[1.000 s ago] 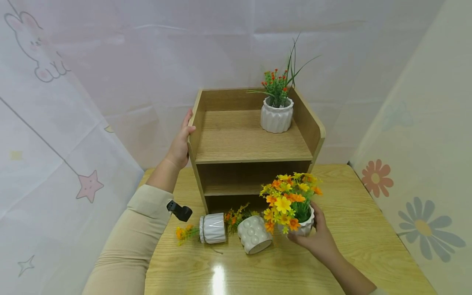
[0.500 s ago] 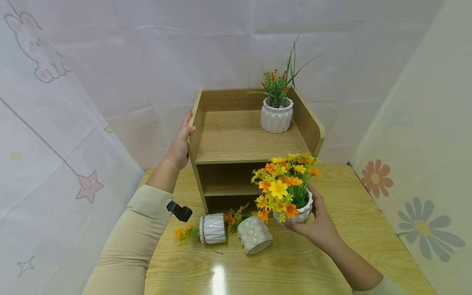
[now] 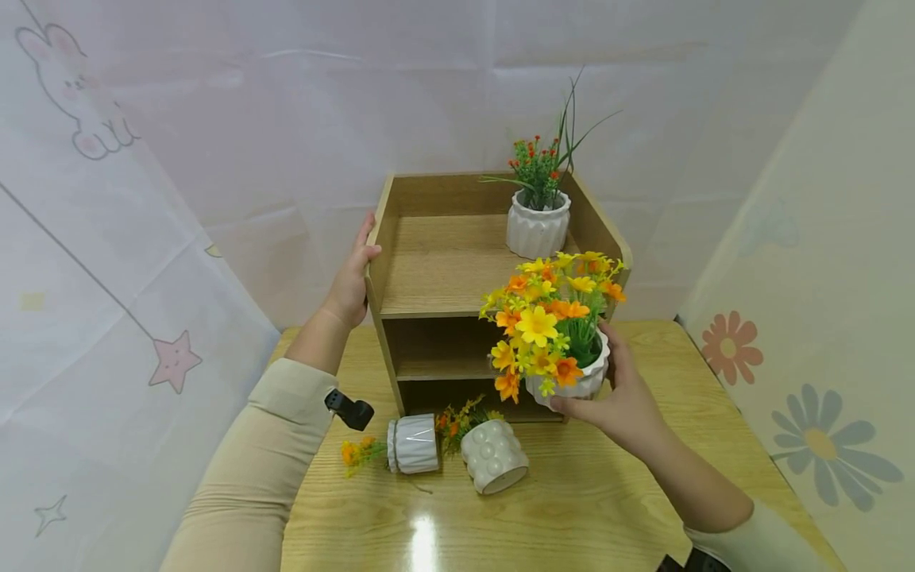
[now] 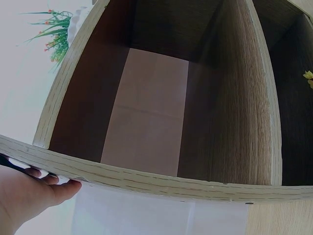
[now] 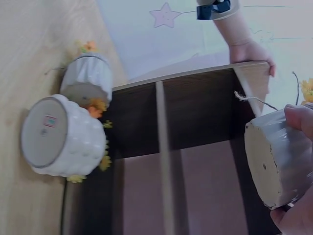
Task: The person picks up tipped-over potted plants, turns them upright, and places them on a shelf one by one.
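Observation:
My right hand (image 3: 629,413) grips a white fluted flowerpot (image 3: 589,380) of yellow and orange artificial flowers (image 3: 538,326), raised before the wooden shelf (image 3: 429,278). In the right wrist view the pot's pale underside (image 5: 261,164) shows, thumb and fingers on its wall. My left hand (image 3: 350,278) rests against the shelf's left side panel, fingers stretched along the outside, thumb at the edge. A second white flowerpot (image 3: 539,229), with red blooms and long grass, stands upright at the top board's right. Two pots lie tipped on the table: a white fluted one (image 3: 415,443) and a cream bubbled one (image 3: 495,459).
The wooden table (image 3: 572,516) bears the shelf, which has two dark compartments (image 3: 443,347) below its top board. Patterned cloth walls (image 3: 307,103) stand close behind and on both sides. Flowers of the tipped pots lie near the shelf's foot.
My right hand has lifted the flowerpot from low beside the tipped pots up to the height of the top board's front edge. My left hand stays on the side panel.

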